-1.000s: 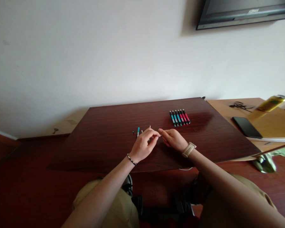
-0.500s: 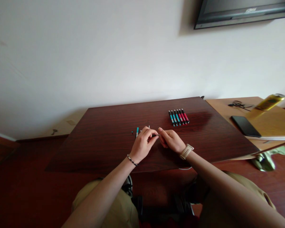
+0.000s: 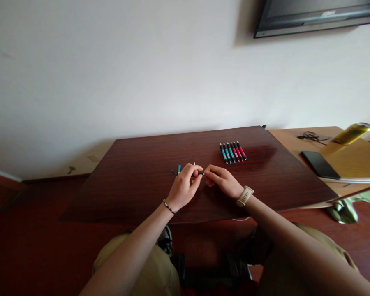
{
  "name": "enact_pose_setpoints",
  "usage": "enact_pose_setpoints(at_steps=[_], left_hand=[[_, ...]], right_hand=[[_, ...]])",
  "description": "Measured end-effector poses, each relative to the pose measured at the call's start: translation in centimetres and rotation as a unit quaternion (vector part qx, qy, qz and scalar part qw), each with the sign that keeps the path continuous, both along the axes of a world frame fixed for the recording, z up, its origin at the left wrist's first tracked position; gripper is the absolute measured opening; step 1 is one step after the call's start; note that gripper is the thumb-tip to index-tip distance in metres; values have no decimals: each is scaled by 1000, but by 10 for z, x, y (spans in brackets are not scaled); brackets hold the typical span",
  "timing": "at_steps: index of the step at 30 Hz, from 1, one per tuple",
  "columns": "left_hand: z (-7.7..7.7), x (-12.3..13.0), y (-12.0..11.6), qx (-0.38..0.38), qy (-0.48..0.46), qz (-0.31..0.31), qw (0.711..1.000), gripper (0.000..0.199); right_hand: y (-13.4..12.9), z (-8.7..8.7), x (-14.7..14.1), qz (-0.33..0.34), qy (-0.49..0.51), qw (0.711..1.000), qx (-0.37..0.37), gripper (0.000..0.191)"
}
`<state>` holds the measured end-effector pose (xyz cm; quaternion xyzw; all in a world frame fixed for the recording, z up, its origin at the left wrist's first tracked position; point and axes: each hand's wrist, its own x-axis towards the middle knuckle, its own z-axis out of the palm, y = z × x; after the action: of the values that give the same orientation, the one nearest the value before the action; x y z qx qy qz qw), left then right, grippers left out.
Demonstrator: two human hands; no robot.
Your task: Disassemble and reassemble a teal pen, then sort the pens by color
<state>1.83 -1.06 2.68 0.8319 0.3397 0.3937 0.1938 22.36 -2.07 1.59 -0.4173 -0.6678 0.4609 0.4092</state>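
Over the front middle of the dark wooden table [image 3: 135,164], my left hand [image 3: 183,185] pinches a small black pen part [image 3: 200,173] between thumb and fingers. My right hand [image 3: 225,181], with a watch on its wrist, closes its fingertips on the light-coloured end of the same part. A blue pen barrel [image 3: 179,169] lies just beyond my left hand, partly covered by it. A tiny dark piece [image 3: 172,171] is left of the barrel. A thin white piece [image 3: 194,164] shows behind my left fingers.
A row of several blue and pink pens [image 3: 233,152] lies farther back, right of my hands. On the lighter desk to the right are a phone [image 3: 320,165], a black cable [image 3: 311,136] and a yellow can [image 3: 353,133]. A screen [image 3: 320,18] hangs on the wall.
My right hand has turned, its thumb no longer raised, and its fingertips have come onto the end of the pen part. My left hand keeps its pinch.
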Motion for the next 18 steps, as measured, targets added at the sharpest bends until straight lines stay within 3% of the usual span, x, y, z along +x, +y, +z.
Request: enact_pose_setpoints(at_steps=[7, 12, 15, 18], left_hand=[[-1, 0, 0, -41, -57, -16, 997, 20], [1, 1, 1, -138, -157, -48, 977, 14], [-1, -1, 5, -204, -193, -23, 959, 33], [-4, -4, 8, -267, -147, 23, 952, 37]], right_hand=[[6, -9, 0, -16, -15, 999, -42, 53], [6, -11, 0, -40, -24, 998, -30, 53], [3, -8, 0, -60, -56, 997, 11, 52], [1, -6, -1, -73, -86, 992, 48, 50]])
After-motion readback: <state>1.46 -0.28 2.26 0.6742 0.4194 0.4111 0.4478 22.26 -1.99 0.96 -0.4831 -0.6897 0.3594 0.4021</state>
